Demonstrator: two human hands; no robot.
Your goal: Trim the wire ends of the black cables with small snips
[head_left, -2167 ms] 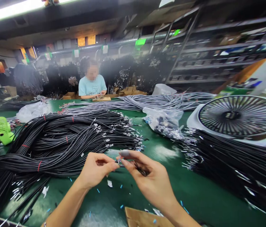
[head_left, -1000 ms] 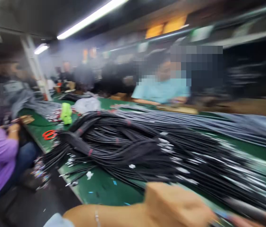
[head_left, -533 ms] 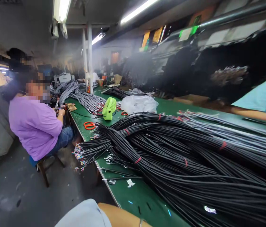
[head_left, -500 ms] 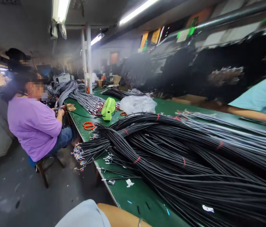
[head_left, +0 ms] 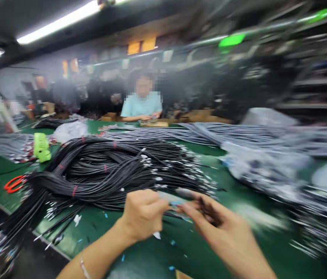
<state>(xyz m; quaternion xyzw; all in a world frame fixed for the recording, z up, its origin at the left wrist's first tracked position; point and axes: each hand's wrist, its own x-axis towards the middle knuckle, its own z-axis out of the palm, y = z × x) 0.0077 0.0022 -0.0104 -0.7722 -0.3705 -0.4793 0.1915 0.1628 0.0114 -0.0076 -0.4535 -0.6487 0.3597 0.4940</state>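
Observation:
My left hand [head_left: 144,213] is closed, fingers curled, above the green table near its front. Beside it on the right, my right hand [head_left: 221,224] pinches with thumb and forefinger. Between the two hands run thin coloured wires [head_left: 176,203], partly blue, which both hands seem to grip; motion blur hides the detail. Something dark shows inside my right palm, too blurred to name. Just behind my hands lies a large bundle of black cables [head_left: 93,182], tied with red bands, with white tips at its right end and coloured wire ends hanging over the table edge at left.
Orange-handled scissors [head_left: 14,183] and a green fan [head_left: 41,147] are at left. Grey cables [head_left: 238,135] stretch along the back, where a person [head_left: 142,104] in light blue sits. Plastic bags [head_left: 262,159] and more cables lie at right. Scraps dot the green table [head_left: 140,255].
My view has swung to the right. Both hands have come into sight over the table, with thin wires between them. The person in purple has left the view.

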